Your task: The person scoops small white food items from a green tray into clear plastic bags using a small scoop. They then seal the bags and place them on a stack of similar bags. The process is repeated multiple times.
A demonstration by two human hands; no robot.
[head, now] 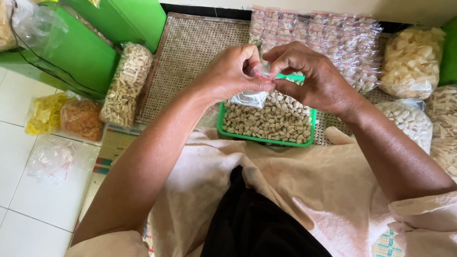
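Lap: a pale peach cloth is spread over the knees, with a black garment at the middle; both are cut off by the lower edge.
Floor: white tiles are seen at the left, and a striped woven mat lies beside the cloth.
Left hand: clenched in a pinch on the top of a small clear plastic bag.
Right hand: pinched on the same bag top, touching the left hand.
Bag: held just above a green plastic tray; its mouth is hidden by the fingers, so the contents cannot be made out.
Tray: rectangular, filled with small tan pellet-shaped snacks.
Tray's support: a flat woven rattan tray on the floor.
Left side: clear bags of pale strips, yellow chips and orange-brown crumbs lie by a green box.
Far side: rows of small filled packets are laid out; large bags of white chips are partly cut off at the right.
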